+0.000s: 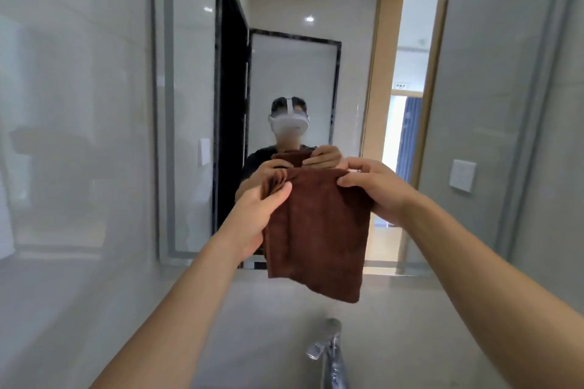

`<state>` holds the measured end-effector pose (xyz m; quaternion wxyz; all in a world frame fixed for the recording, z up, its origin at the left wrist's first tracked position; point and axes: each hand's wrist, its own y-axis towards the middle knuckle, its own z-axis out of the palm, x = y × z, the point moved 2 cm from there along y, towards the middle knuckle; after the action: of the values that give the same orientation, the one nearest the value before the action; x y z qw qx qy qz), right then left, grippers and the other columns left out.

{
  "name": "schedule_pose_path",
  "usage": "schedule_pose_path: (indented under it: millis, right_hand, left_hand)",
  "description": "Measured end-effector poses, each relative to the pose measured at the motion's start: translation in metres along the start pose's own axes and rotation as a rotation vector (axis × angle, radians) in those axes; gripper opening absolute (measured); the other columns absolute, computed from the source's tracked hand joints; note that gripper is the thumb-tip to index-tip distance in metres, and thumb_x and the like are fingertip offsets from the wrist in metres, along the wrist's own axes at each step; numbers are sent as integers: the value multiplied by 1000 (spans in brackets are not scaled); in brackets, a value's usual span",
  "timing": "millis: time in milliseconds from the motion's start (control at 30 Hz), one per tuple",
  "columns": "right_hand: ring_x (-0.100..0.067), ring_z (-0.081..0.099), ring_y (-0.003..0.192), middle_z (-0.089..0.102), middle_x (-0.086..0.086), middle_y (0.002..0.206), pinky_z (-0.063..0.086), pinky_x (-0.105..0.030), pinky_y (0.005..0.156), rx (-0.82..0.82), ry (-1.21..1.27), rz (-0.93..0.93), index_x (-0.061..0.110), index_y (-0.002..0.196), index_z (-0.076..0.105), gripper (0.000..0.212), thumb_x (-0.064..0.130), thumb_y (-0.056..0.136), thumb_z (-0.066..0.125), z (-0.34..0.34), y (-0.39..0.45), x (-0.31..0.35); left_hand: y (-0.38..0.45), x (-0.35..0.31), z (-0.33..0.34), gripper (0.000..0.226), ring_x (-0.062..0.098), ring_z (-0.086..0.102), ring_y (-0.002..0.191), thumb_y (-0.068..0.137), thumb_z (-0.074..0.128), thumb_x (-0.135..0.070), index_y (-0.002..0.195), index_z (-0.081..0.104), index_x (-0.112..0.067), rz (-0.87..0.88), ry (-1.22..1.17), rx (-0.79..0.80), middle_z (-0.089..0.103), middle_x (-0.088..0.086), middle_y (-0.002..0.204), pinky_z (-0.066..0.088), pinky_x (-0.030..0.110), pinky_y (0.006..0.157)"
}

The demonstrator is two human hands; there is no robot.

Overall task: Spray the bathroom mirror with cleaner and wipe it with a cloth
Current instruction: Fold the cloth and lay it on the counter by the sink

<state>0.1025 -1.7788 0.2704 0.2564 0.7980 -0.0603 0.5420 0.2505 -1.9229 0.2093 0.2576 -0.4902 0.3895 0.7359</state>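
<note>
A: Head view first. What's in the hands?

B: A brown cloth (316,230), folded, hanging in the middle of the frame. Both hands hold it by its top edge, and the rest drops straight down, its lower corner ending just above the tap (330,354) at the bottom centre.

A: How are the fingers set?

B: The left hand (259,215) comes in from the lower left and pinches the bunched upper left corner of the cloth, thumb on the near side and the other fingers curled behind the folds. The right hand (376,186) comes in from the lower right and pinches the upper right corner, thumb in front and fingers curled over the top edge. Neither hand holds anything else.

A: And the mirror?

B: The mirror (290,73) fills the upper and middle part of the frame, running from a pale frosted border left of centre to another on the right. The cloth is held up in front of its lower middle part; whether it touches the glass I cannot tell. In the glass you see the person wearing a white headset, the same two hands on the cloth, a dark-framed doorway and a lit opening on the right.

A: Anything around it?

B: Pale glossy wall tiles on both sides, and a white wall plate (463,179) at the right of the frame, beside the mirror.
</note>
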Motion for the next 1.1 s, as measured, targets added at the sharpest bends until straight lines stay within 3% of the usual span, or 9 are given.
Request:
schedule_pose_path:
  millis: [133,267,367,433,600,700,800,967,1100]
  right_hand:
    - [-9,66,70,71,6,78,52,-16,54,-128,118,13,8,81,63,19,-1,96,56,5,-2,19]
    - [-15,75,83,80,-1,91,62,-29,72,-213,471,130,16,86,84,23,27,96,66,15,-10,21]
    - [-25,69,110,74,-5,121,61,-43,82,-100,504,269,20,125,70,46,43,86,70,34,-27,1]
    - [-25,66,114,70,-6,127,60,-43,82,-89,423,292,18,134,61,47,32,90,72,46,-33,-17]
    - [-24,72,108,76,-4,115,60,-39,90,-323,236,135,14,132,66,41,23,93,74,59,-40,-24]
    - [-25,74,103,76,-7,114,62,-37,82,-377,337,81,13,126,69,41,27,89,78,72,-48,-12]
    - [-22,75,86,77,-8,97,61,-29,62,-362,379,184,11,106,71,21,28,93,74,96,-62,-14]
    - [-26,72,102,75,-6,110,59,-44,95,-275,288,296,17,115,69,26,37,101,60,150,-84,-59]
    - [-25,69,111,72,-3,120,54,-47,104,-202,322,364,24,125,65,28,38,103,57,194,-96,-85]
  left_hand:
    - [10,-24,4,31,13,70,107,93,66,-37,121,69,-24,121,129,-111,74,-1,114,54,37,98]
    - [12,-45,11,36,12,70,105,96,60,-38,127,65,-20,138,39,-147,75,-1,112,55,32,95]
    - [10,-50,10,38,13,71,103,96,57,-46,124,66,-22,96,30,-156,74,-1,111,57,29,84]
    - [3,-48,4,43,14,71,102,95,54,-53,125,65,-24,49,100,-158,74,-1,112,57,30,84]
    - [-31,-49,-16,51,16,68,103,93,47,-62,120,67,-23,57,483,-186,72,-1,111,54,38,97]
    - [-52,-59,-24,41,19,72,99,89,59,-60,101,70,-23,-50,322,-189,76,1,103,58,35,86]
    - [-87,-33,-40,53,20,73,98,86,62,-61,114,69,-17,-259,211,-232,77,3,105,57,32,78]
    - [-140,12,-76,37,12,72,96,100,45,-51,117,65,-24,-224,173,-409,74,-2,107,57,27,72]
    - [-173,20,-101,30,11,74,92,100,49,-46,116,67,-27,-175,213,-473,75,-2,109,60,29,69]
